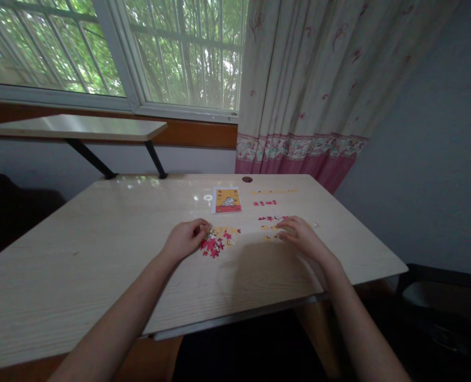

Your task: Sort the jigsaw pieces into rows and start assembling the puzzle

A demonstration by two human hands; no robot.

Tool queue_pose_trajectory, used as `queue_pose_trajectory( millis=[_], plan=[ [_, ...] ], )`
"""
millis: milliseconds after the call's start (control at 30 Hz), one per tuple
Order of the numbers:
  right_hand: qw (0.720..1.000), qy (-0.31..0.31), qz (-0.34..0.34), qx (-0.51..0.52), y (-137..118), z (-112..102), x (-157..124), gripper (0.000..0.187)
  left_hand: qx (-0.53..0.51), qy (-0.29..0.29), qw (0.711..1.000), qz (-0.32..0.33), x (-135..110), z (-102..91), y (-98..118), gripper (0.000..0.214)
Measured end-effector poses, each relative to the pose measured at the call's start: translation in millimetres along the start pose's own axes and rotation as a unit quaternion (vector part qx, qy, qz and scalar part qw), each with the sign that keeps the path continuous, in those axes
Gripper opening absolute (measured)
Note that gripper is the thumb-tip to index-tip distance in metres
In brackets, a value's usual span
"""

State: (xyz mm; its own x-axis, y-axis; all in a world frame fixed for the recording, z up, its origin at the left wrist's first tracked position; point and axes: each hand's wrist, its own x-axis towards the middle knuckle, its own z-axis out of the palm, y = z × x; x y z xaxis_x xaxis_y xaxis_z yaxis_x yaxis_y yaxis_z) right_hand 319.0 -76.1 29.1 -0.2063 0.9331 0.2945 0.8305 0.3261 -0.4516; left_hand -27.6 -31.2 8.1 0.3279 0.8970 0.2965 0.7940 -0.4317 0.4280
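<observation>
My left hand (184, 239) rests on the pale wooden table (100, 249) with its fingers curled, pinching at the left edge of a heap of red and yellow puzzle pieces (218, 240). What it pinches is too small to make out. My right hand (299, 236) lies on the table to the right, fingers bent down onto a small group of yellow and red pieces (270, 228). Behind the heap lies a small orange and red picture card (227, 200) showing a white animal.
Rows of sorted pieces lie further back: red ones (264, 202) and yellow ones (275, 191). A cable hole (247, 179) sits at the table's back edge. A shelf on brackets (76, 127), a window and a patterned curtain (307, 106) stand behind.
</observation>
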Motion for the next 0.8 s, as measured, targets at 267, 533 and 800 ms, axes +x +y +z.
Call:
queue_pose_trajectory(
  millis=[267, 533, 800],
  plan=[
    [0.981, -0.178, 0.032, -0.066, -99.8, 57.8, 70.4, 0.013, -0.013, -0.003, 1.000, 0.003, -0.6, -3.4, 3.6, 0.026],
    [0.981, -0.184, 0.015, -0.052, -103.1, 73.5, 87.6, 0.021, 0.002, 0.002, 1.000, 0.002, 0.4, -2.7, 6.9, 0.026],
    [0.979, -0.202, -0.003, -0.020, -95.0, 69.7, 85.5, 0.021, 0.002, -0.008, 1.000, -0.002, 0.0, -3.3, 7.3, 0.027]
  ],
)
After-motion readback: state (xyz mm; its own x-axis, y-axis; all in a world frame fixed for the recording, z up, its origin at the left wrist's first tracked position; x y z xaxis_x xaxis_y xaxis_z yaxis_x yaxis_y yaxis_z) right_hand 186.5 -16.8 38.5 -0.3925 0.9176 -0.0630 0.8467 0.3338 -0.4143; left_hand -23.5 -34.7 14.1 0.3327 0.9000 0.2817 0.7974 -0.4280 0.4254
